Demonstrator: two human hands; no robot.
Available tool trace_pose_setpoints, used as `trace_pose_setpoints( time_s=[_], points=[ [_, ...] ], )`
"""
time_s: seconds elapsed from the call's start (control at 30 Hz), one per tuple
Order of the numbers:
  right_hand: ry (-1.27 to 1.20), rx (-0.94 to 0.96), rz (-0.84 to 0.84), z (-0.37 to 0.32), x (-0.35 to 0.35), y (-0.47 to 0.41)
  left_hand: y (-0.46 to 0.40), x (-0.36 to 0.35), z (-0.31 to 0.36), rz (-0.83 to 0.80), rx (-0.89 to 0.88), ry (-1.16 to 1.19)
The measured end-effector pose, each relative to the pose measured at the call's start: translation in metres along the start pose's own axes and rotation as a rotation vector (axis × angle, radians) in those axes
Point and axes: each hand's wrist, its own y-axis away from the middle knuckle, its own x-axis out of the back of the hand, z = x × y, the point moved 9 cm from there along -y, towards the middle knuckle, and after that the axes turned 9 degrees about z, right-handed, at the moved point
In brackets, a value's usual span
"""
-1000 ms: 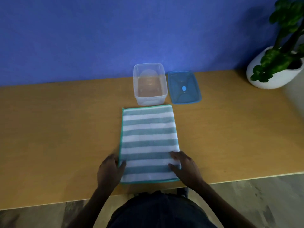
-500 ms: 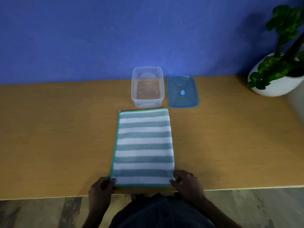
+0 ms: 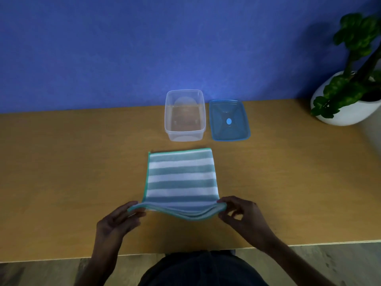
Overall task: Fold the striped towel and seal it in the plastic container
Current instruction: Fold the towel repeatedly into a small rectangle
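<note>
The green-and-white striped towel (image 3: 181, 178) lies on the wooden table (image 3: 61, 172), its far part flat and its near edge raised off the surface. My left hand (image 3: 117, 221) pinches the near left corner. My right hand (image 3: 241, 215) pinches the near right corner. The lifted edge sags between them and shows several layers. Behind the towel stands the clear plastic container (image 3: 185, 115), empty and uncovered. Its blue lid (image 3: 229, 120) lies flat on the table just right of it.
A white pot with a green plant (image 3: 348, 96) stands at the back right corner. A blue wall runs along the table's far edge. The table's near edge passes just below my hands, with floor beyond it.
Both hands went from resting flat at the towel's near corners to pinching them. The near edge has risen and travelled toward the container, so the visible towel looks shorter.
</note>
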Motion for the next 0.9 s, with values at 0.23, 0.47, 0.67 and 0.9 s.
trace_pose_setpoints(
  time_s=[0.23,0.47,0.67,0.9],
  points=[
    [0.055,0.101,0.240,0.006,0.016,-0.083,-0.054,-0.015,0.049,0.094,-0.324,-0.326],
    [-0.060,-0.027,0.276,0.028,0.006,-0.152,-0.130,-0.046,0.055,0.158,-0.362,-0.333],
    [-0.018,-0.127,0.277,0.048,-0.003,-0.185,-0.169,-0.063,0.047,0.156,-0.332,-0.340],
    [0.192,-0.004,0.251,0.037,-0.010,-0.204,-0.184,-0.069,0.032,0.187,-0.296,-0.390]
  ],
)
